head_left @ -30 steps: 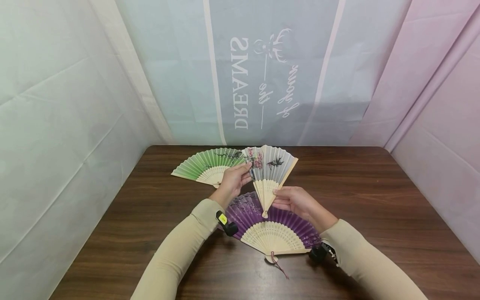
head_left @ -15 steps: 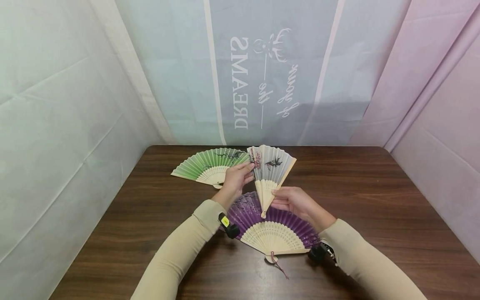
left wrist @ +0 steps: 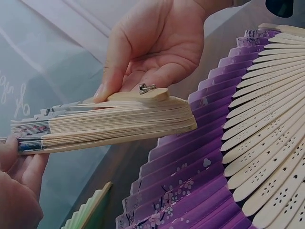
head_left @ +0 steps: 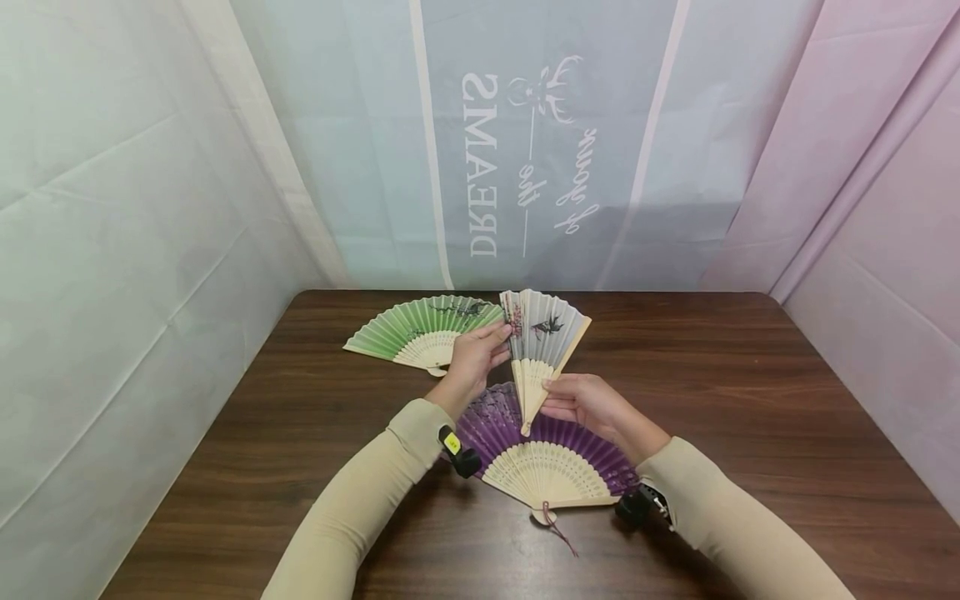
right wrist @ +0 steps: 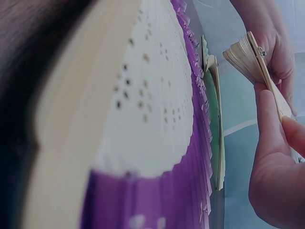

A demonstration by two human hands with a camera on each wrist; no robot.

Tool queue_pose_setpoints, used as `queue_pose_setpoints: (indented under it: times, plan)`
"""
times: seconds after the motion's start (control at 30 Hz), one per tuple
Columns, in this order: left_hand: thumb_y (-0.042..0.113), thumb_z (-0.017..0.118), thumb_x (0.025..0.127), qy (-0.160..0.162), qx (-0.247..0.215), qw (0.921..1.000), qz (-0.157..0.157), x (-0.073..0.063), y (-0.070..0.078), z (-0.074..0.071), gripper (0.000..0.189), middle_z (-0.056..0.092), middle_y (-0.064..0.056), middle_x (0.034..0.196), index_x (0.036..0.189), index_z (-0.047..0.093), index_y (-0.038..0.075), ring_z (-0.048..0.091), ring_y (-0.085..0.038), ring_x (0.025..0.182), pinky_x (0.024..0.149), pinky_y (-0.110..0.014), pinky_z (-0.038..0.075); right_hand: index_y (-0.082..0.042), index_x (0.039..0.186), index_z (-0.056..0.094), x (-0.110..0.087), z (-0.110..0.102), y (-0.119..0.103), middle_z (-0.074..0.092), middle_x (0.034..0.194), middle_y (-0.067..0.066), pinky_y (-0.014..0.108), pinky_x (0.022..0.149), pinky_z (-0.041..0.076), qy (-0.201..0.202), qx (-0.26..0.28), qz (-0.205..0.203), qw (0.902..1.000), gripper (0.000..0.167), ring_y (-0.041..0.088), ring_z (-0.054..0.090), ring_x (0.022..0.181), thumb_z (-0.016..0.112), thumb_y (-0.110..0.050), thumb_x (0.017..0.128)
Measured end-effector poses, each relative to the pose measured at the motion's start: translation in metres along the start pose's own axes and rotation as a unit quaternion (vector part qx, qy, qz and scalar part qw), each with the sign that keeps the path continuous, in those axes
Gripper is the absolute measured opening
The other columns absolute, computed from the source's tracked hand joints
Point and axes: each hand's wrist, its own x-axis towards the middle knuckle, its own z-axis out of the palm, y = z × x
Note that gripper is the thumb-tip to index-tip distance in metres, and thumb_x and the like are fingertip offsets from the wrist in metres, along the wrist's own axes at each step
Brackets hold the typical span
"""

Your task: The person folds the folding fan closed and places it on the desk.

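A grey-white folding fan [head_left: 551, 321] with a black bird and pink blossoms is held partly spread above the table. My left hand [head_left: 478, 350] pinches its left edge between thumb and fingers. My right hand [head_left: 588, 400] pinches the wooden ribs low on the right side. In the left wrist view the fan's ribs [left wrist: 124, 119] lie stacked close together, with a small metal ring at the pivot. Below the hands a purple folding fan [head_left: 487, 425] lies spread, its pale pierced ribs toward the near side. Behind my left hand rests a spread green folding fan [head_left: 405, 325], partly covered.
The dark wood table [head_left: 750, 400] carries the two spread fans. A cord tassel [head_left: 561, 537] hangs from the purple fan's pivot onto the tabletop. Printed cloth [head_left: 540, 167] stands along the back edge, with pale cloth walls on both sides.
The grey-white fan has narrowed a little as my left hand has moved slightly right with its left edge. My right hand has barely shifted. The purple and green fans have stayed put.
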Motion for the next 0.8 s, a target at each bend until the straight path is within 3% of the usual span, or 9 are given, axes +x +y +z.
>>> queue_pose_setpoints:
  times: [0.33, 0.63, 0.8]
  plan:
    - [0.011, 0.067, 0.095, 0.023, 0.007, 0.9997, -0.005, 0.0004, 0.0012, 0.0028, 0.033, 0.069, -0.018, 0.122, 0.124, 0.065, -0.004, 0.069, -0.023, 0.107, 0.090, -0.028, 0.061, 0.002, 0.105, 0.059, -0.0002, 0.0017, -0.0019, 0.075, 0.084, 0.002, 0.025, 0.082, 0.063, 0.000, -0.010, 0.001, 0.9999, 0.013, 0.010, 0.073, 0.080, 0.048, -0.005, 0.102]
    - [0.008, 0.067, 0.095, 0.031, 0.014, 0.9993, -0.015, 0.0011, 0.0004, 0.0029, 0.033, 0.067, -0.021, 0.124, 0.125, 0.065, -0.004, 0.068, -0.028, 0.111, 0.090, -0.029, 0.061, 0.003, 0.106, 0.059, 0.0010, 0.0020, -0.0006, 0.075, 0.084, 0.002, 0.025, 0.082, 0.063, -0.004, -0.014, 0.005, 0.9999, 0.014, 0.011, 0.074, 0.080, 0.049, -0.004, 0.101]
    - [0.008, 0.067, 0.095, 0.033, 0.013, 0.9992, -0.019, 0.0019, -0.0009, 0.0026, 0.032, 0.067, -0.020, 0.125, 0.125, 0.065, -0.003, 0.070, -0.024, 0.104, 0.089, -0.028, 0.061, 0.005, 0.109, 0.058, 0.0006, 0.0031, -0.0011, 0.075, 0.083, 0.002, 0.025, 0.082, 0.063, -0.003, -0.019, 0.003, 0.9998, 0.015, 0.010, 0.074, 0.079, 0.050, -0.005, 0.101]
